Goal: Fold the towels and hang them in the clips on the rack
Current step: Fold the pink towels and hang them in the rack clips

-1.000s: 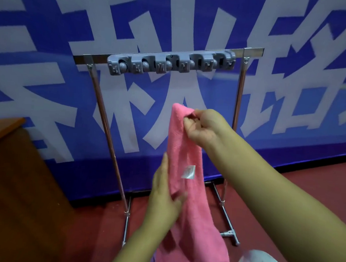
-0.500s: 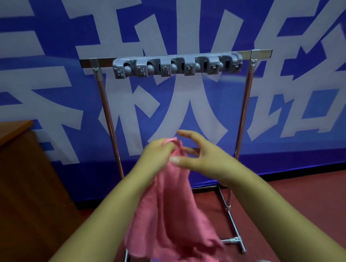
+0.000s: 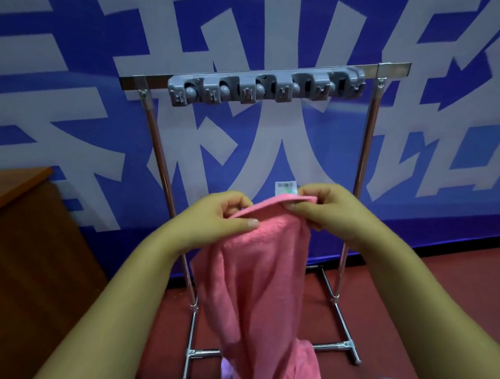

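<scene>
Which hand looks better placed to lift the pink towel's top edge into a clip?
Probably the right hand: it pinches the pink towel higher, at the corner with the label, nearer the grey clip strip. The left hand grips lower.

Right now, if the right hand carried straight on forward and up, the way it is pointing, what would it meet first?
Probably nothing close: the right hand, pinching the pink towel by its top edge, has open space ahead. Furthest along that line sits the grey clip strip on the rack, then the blue banner. Depth is unclear.
</scene>
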Available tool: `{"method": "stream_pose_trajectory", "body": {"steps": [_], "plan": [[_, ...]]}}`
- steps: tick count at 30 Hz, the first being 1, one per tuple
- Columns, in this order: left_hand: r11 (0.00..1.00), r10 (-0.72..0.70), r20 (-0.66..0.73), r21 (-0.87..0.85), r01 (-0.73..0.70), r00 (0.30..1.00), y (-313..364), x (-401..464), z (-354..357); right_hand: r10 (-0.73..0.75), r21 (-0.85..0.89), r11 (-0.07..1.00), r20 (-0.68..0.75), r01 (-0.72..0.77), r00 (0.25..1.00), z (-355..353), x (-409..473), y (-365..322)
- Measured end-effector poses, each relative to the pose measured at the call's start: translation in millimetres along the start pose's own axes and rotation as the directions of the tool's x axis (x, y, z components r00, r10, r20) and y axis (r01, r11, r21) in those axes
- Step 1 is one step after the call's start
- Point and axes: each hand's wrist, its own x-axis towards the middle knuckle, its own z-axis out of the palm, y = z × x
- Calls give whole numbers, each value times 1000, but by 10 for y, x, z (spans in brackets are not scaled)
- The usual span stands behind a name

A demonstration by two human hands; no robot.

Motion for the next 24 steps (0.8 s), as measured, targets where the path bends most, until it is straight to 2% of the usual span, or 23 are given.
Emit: {"method": "stream_pose_trajectory", "body": {"steps": [3,7,12,13,16,19,21,24], "plan": [[994,-82,32,77,79,996,-243,-70,-139,-12,64,998,-120,20,993,-101,41,26],[926,-204,-7,322,196,979,-605,-143,-233,54,158,987,-229,-17,972,-201,73,169],[884,-276,-126,356,303,953,-962,-189,-228,156,261,962,-271,-84,950,-361,41,344],[892,-273,-151,331,308,950,-1004,-208,-243,171,228,968,-283,-106,944,-427,24,375],[938,-246,-259,180,297,934,-1071,-264,-339,215,-21,973,-296,-231,931,-663,-29,469],[964,-258,-362,-157,214,896,-1111,-309,-411,272,-95,948,-251,-303,929,-848,-87,511],[930,-268,-393,-344,130,880,-1073,-311,-424,255,-177,938,-224,-296,941,-930,-145,469],[837,-238,-399,-547,-21,885,-926,-345,-454,149,-229,952,-234,-203,961,-1057,-233,395]]}}
